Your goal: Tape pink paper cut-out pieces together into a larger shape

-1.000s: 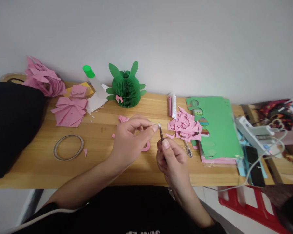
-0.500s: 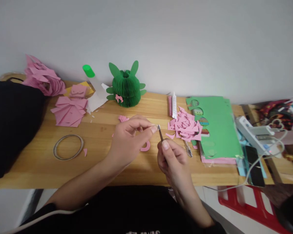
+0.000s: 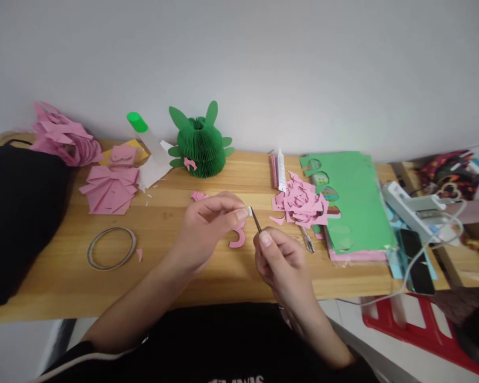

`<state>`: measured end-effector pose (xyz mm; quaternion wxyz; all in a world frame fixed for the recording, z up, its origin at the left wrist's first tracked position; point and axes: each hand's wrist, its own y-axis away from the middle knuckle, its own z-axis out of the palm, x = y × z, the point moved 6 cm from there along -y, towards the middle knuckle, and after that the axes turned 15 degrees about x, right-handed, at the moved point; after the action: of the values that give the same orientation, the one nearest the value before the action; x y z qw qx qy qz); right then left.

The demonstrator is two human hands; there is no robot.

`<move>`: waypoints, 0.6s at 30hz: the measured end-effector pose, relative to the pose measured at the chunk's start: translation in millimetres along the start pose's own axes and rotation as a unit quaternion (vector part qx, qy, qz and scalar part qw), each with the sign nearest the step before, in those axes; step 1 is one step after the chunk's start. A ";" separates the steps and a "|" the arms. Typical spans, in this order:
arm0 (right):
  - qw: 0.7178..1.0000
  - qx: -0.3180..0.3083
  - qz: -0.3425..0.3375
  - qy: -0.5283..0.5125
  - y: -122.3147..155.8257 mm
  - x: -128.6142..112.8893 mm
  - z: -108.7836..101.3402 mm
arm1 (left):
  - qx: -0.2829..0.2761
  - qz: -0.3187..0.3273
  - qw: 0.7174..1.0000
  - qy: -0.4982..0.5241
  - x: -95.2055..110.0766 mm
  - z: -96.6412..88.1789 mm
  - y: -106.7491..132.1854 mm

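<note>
Pinching a tiny white piece in left hand, clasping dark tweezers in right hand; could drop it near the pink cutout through too loose a pinch.

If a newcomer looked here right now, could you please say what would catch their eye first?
Probably the dark-green pleated paper figure with two ears, near the grey wall. Then the heap of pink paper scraps, left of the flat green paper sheet. Near the centre, the right hand holds a slim dark tool at a tiny white piece pinched by the left hand.
</note>
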<state>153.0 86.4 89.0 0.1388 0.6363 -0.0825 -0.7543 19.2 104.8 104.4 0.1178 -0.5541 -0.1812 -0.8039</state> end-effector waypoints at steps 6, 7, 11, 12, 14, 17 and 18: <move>0.997 -0.015 -0.043 0.054 0.9 -7.3 -5.8 | 0.008 -0.002 1.000 0.010 2.1 -16.6 -4.2; 0.994 -0.019 -0.063 0.082 1.2 -10.7 -8.0 | 0.021 0.009 1.000 -0.007 3.6 -21.6 -5.2; 0.967 -0.040 -0.132 0.216 3.1 -24.8 -16.8 | -0.019 0.048 0.994 -0.099 13.9 -27.0 -4.1; 0.958 -0.049 -0.141 0.244 3.5 -27.3 -18.3 | -0.040 0.062 0.989 -0.126 17.7 -25.6 -2.8; 0.944 -0.068 -0.152 0.285 4.4 -31.3 -19.9 | -0.070 0.103 0.975 -0.183 26.2 -22.8 -0.4; 0.929 -0.088 -0.158 0.322 5.5 -34.7 -20.5 | -0.110 0.169 0.947 -0.248 35.5 -17.9 3.1; 0.926 -0.091 -0.160 0.331 5.8 -35.6 -20.5 | -0.121 0.188 0.940 -0.257 37.5 -16.7 4.2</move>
<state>179.1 93.1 120.5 0.0928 0.8389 0.1404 -0.5176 -6.7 94.4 134.7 0.1486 -0.7760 0.0005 -0.6130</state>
